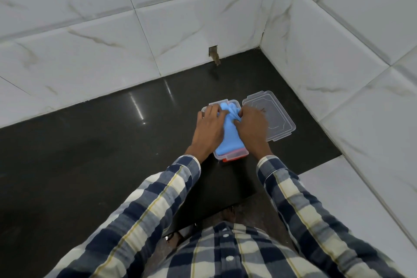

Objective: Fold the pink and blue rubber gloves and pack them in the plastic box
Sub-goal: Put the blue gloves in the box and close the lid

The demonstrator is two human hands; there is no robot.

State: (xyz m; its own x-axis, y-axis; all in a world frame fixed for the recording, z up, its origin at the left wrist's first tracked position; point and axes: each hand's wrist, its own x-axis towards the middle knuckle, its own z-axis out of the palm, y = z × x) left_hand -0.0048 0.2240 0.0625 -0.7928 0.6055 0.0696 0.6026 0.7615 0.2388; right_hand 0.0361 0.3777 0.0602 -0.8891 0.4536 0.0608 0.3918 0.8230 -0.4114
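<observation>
Clear plastic box [233, 156] sits on dark polished counter [90, 142], near corner of white marble-tiled walls [112, 29]. Blue glove [228, 140] lies lengthwise inside box, filling most of it, far end bunched into creases. Left hand [211, 130] flat on glove's left side, fingers together, reaching toward box's far left corner. Right hand [250, 130] on glove's right side, fingertips [237, 121] pinching the gathered folds near far end; glove lies between and under both hands. A strip of red-pink shows at box's near edge beneath the blue. Clear lid [270, 115] lies flat just right of box, partly behind right hand. Checked sleeves [293, 198] on both arms
</observation>
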